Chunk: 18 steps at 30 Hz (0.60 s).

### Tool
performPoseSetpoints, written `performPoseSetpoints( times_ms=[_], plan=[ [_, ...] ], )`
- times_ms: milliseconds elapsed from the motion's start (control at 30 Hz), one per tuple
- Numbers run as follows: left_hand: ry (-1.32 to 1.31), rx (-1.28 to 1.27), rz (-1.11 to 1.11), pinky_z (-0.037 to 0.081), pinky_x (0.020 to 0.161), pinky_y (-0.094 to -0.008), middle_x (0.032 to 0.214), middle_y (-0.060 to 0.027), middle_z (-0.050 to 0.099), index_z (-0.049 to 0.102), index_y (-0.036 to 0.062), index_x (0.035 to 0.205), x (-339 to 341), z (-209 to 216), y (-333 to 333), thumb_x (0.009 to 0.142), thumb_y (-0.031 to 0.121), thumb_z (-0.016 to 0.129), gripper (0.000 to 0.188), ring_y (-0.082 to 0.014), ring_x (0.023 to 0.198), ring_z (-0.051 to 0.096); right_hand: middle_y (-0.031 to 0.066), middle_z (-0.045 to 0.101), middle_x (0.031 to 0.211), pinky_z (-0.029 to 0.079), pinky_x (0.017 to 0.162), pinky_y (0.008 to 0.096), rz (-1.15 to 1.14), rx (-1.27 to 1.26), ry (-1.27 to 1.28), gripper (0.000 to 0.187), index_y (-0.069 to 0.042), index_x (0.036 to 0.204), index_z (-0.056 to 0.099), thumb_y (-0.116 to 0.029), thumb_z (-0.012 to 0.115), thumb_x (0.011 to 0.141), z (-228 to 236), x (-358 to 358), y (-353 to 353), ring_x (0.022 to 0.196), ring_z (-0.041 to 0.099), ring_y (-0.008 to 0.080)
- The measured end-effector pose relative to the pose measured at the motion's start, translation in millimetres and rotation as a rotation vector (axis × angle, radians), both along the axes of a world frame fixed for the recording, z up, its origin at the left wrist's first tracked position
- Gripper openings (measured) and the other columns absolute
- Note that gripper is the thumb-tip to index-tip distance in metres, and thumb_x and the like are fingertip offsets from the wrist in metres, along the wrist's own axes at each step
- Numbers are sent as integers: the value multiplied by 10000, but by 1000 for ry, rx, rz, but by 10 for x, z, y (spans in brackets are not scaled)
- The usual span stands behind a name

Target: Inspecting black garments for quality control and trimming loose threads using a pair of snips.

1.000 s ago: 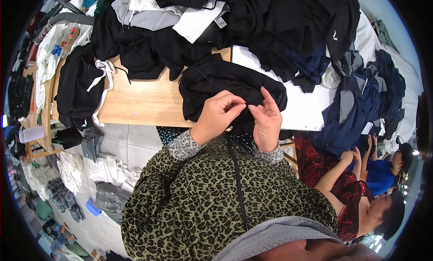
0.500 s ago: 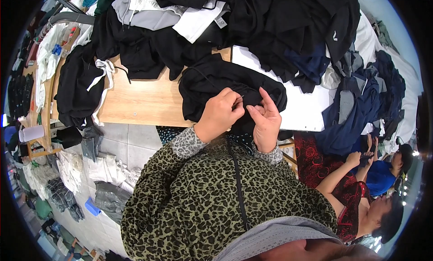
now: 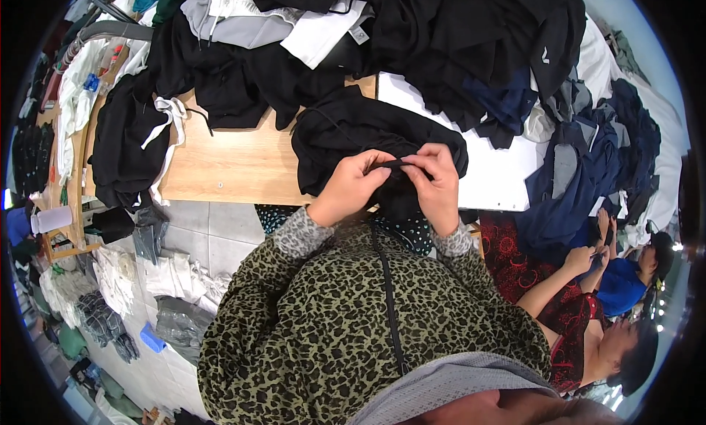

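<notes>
A dark black garment (image 3: 323, 142) lies bunched at the front edge of the table, with a thin cord running over its upper left part. My left hand (image 3: 349, 184) is closed at its near side, thumb and fingers pinching the black cloth. Close by on the right, my right hand (image 3: 435, 181) pinches the same garment between thumb and fingertips. Between the two hands a narrow strip of the black fabric is stretched; whether it is a hem, a band or a cord I cannot tell. The fingers partly hide it.
Black clothes (image 3: 471, 35) are heaped along the back of the wooden table (image 3: 235, 160), with a white cloth (image 3: 323, 35) among them. More black clothing with a white drawstring (image 3: 176, 120) hangs at left. Navy garments (image 3: 581, 168) pile up at right, near two people working.
My right hand has turned inward, and its spread fingers have closed on the black fabric. My left hand has shifted slightly; the strip now shows stretched between both hands.
</notes>
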State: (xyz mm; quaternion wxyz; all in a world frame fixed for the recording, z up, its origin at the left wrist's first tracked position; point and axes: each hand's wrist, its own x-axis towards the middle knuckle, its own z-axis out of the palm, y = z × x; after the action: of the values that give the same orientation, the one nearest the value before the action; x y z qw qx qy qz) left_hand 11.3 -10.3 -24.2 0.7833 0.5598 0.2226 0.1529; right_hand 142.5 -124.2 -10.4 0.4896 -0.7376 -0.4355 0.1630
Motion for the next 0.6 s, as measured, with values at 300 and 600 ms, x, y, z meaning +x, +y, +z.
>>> performPoseSetpoints(
  times_ms=[300, 600],
  plan=[
    [56, -444, -172, 316, 488, -134, 720, 87, 461, 573, 60, 986, -23, -16, 85, 905, 163, 582, 131, 13, 586, 383, -57, 565, 811, 373, 700, 155, 125, 39, 1070, 155, -16, 921, 602, -154, 533, 939, -107, 255, -64, 761, 483, 11],
    [2, -419, -150, 323, 505, -139, 769, 81, 498, 561, 68, 952, -58, -125, 111, 922, 175, 567, 112, 15, 622, 396, -45, 571, 814, 404, 700, 170, 67, 170, 1113, 130, -19, 907, 597, -139, 549, 927, -45, 154, -45, 767, 505, 23]
  ],
)
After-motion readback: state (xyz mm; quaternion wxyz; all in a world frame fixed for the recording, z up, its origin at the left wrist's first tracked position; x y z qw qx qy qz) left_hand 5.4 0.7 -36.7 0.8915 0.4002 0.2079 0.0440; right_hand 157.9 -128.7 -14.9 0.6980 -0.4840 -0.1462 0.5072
